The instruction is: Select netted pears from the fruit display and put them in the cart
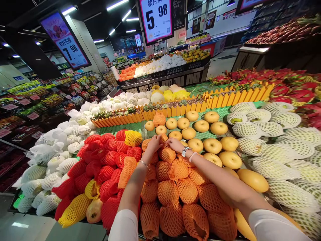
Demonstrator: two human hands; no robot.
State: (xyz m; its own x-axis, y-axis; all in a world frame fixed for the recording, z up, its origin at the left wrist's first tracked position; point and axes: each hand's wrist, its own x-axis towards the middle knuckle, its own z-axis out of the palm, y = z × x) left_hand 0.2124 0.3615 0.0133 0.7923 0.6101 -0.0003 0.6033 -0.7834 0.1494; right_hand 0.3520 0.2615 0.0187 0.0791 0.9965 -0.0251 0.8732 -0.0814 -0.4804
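Both arms reach forward over the display, and the hands meet at the far end of the orange pile [173, 190].

- Left hand [154, 142]: fingers curled together, closed on a netted fruit [164, 137] from its left side. A bracelet [144, 164] sits on the wrist.
- Right hand [175, 144]: fingers bent down and bunched, pinching the same fruit's net from the right. A watch [185, 150] sits on the wrist.
- The netted fruit sits at the top back edge of the orange pile, between the two hands. It is just in front of the bare pears [212, 145].

Edges:
- A yellow fence [175, 108] closes off the back of this bed.
- Red nets [105, 157] butt against the pile on the left, and one yellow net lies on top of them.
- White nets [276, 134] fill the right side, touching the outer pears.
- The orange pile runs down to the near edge of the stand, under the forearms.

Open room:
- A strip of bare green mat [132, 126] lies behind the red nets, left of the hands and short of the fence.
- Smaller gaps of mat show between the back pears.
- One lone orange net [159, 118] stands on the mat just beyond the hands.
- Aisle floor [25, 227] shows at lower left.
- Overhead, a price sign [156, 18] hangs well clear of the arms.
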